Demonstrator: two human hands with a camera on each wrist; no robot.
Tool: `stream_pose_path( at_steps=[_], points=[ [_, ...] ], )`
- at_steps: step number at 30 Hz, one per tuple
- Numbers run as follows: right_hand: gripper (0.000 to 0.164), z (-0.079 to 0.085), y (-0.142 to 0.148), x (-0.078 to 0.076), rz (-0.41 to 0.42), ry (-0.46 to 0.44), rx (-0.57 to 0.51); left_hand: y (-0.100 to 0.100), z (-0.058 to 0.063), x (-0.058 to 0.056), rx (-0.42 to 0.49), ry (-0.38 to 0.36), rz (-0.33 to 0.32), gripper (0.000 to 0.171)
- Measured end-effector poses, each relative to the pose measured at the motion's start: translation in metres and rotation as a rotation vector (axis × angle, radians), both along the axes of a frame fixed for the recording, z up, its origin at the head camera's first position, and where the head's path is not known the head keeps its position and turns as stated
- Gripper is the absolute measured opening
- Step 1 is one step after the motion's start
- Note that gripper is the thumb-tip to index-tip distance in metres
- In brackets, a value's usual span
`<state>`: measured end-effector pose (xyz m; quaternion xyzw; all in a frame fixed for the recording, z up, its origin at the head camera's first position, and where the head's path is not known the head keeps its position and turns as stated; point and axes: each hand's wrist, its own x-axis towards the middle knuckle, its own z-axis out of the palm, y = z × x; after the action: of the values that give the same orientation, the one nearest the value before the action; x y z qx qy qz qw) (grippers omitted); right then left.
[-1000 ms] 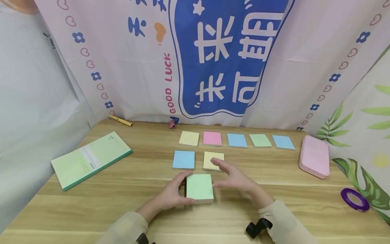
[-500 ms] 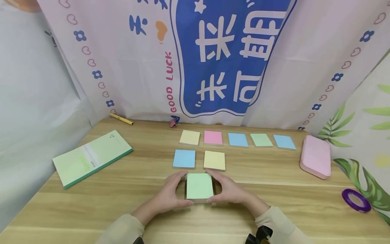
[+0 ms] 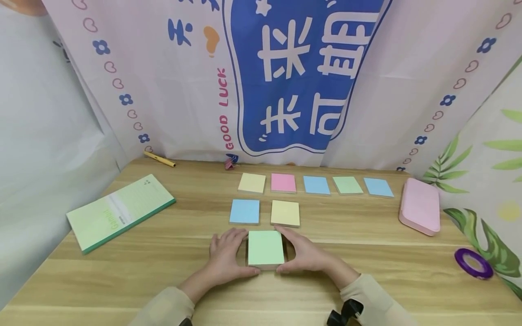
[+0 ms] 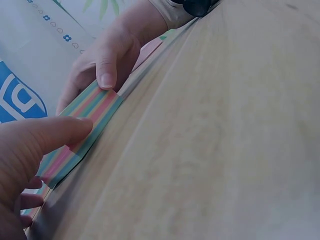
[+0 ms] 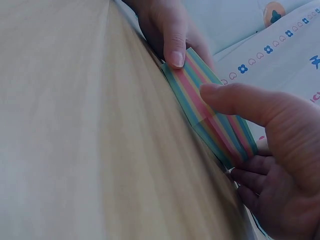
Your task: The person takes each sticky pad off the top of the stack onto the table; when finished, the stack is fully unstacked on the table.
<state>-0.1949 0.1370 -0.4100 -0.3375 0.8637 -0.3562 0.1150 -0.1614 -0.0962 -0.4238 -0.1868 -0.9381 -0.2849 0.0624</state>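
Note:
A thick stack of sticky notes (image 3: 265,248) with a pale green top lies on the table before me. Its sides show green, yellow, pink and blue stripes in both wrist views. My left hand (image 3: 226,256) holds the stack from the left, thumb at the near side and index finger at the far left corner. From the right, my right hand (image 3: 306,251) grips it the same way, thumb on the near face. Just beyond lie a blue sticky note pad (image 3: 244,211) and a yellow pad (image 3: 285,213).
Farther back runs a row of yellow, pink (image 3: 283,183), blue, green and blue pads. A green notebook (image 3: 120,213) lies left, a yellow pen (image 3: 160,159) and pink clip (image 3: 229,164) behind. On the right are a pink case (image 3: 420,206) and a purple tape roll (image 3: 473,263).
My right hand has come down from over the yellow pad to the right side of the stack and grips it. The left hand stays at the stack, its outer fingers now spread farther left.

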Motion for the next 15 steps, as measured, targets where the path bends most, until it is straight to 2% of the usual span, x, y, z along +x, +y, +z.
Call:
stream_pose_path(
  at_steps=[11,15],
  points=[
    [0.090,0.002,0.006,0.001,-0.029,-0.032,-0.047,0.000,-0.001,0.000,-0.014,-0.014,-0.003,0.089],
    [0.090,0.004,0.013,0.002,-0.044,-0.073,-0.091,0.000,0.000,-0.001,-0.011,-0.013,0.006,0.089]
  ],
)
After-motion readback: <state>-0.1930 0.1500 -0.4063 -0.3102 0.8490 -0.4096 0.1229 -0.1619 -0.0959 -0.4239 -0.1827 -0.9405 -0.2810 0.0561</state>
